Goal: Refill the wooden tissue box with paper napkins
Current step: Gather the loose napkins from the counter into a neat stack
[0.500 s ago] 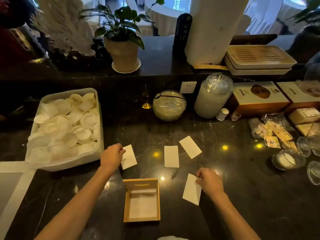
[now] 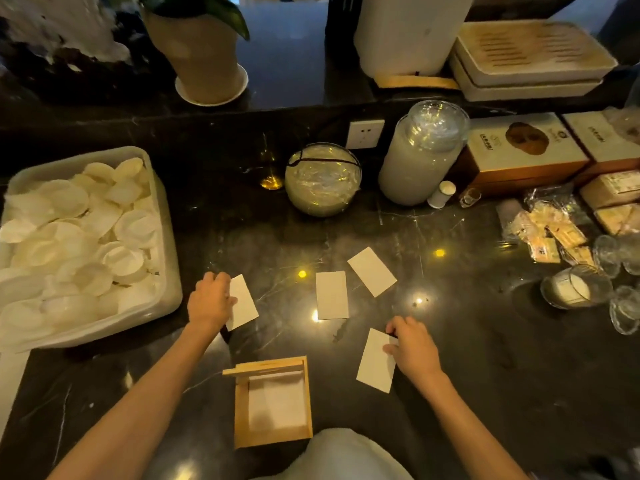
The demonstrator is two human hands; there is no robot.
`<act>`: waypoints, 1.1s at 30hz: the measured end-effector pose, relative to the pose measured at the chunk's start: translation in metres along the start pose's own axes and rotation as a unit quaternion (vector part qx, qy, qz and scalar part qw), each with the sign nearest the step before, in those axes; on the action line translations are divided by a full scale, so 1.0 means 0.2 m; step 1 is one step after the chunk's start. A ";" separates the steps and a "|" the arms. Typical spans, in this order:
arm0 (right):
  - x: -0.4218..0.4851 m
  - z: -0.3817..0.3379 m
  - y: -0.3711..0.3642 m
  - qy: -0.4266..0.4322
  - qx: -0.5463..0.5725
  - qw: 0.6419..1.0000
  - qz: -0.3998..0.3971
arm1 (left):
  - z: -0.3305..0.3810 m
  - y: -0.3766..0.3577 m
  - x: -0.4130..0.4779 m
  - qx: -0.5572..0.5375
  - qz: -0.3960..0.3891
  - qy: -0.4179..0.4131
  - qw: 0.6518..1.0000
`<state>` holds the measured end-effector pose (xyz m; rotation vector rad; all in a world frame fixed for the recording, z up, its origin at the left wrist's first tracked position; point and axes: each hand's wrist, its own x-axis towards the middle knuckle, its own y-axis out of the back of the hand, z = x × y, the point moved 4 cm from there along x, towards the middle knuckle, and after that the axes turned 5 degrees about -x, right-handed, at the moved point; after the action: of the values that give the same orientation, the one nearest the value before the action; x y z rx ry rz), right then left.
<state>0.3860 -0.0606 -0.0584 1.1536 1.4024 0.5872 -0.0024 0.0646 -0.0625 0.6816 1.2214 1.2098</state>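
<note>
On the dark marble worktop [image 2: 467,341], the open wooden tissue box [image 2: 273,403] sits at its near edge; left hand [image 2: 211,301] and right hand [image 2: 412,344] each apparently pinch a napkin [image 2: 244,301], dim light

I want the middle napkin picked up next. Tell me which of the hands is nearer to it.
Right, narrowly. The right hand sits just below-right of the middle napkin, on another napkin; the left hand lies farther off to its left.

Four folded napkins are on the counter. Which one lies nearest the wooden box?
The napkin under the right hand, at, just right of the wooden box. The other three lie farther up the counter.
</note>
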 end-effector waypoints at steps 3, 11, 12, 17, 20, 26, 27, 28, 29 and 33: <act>0.00 -0.05 0.01 0.009 -0.020 0.999 0.024 | 0.00 -0.01 0.01 -0.015 -0.024 0.004 1.000; 0.27 -0.87 0.09 0.141 0.093 0.984 -0.055 | -0.03 0.00 0.03 -0.070 -0.062 0.074 0.993; 0.32 -0.98 0.06 0.153 0.087 0.982 -0.073 | -0.03 0.00 0.03 -0.077 -0.063 0.086 0.991; 0.47 -1.35 -0.08 0.181 0.058 0.975 -0.118 | -0.06 -0.03 0.01 -0.183 -0.055 0.148 0.970; 0.52 -1.44 -0.13 0.192 0.050 0.973 -0.115 | -0.06 -0.02 -0.01 -0.321 -0.035 0.153 0.934; 0.54 -1.41 -0.14 0.177 0.141 0.962 -0.153 | -0.03 0.06 -0.06 -0.483 -0.052 0.135 0.864; 0.53 -1.39 -0.10 0.166 0.190 0.954 -0.164 | -0.01 0.09 -0.07 -0.509 -0.067 0.131 0.848; 0.50 -1.35 -0.05 0.155 0.241 0.944 -0.165 | 0.01 0.12 -0.08 -0.540 -0.080 0.126 0.828; 0.47 -1.31 0.02 0.143 0.291 0.932 -0.162 | 0.06 0.16 -0.09 -0.569 -0.095 0.121 0.808; 0.25 -1.04 0.29 0.086 0.439 0.884 -0.136 | 0.39 0.31 -0.17 -0.525 -0.145 0.070 0.836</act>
<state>0.2157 0.0619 0.0119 1.5740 2.0330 -0.2077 0.0548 0.0650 0.0261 -0.4077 0.5599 1.4423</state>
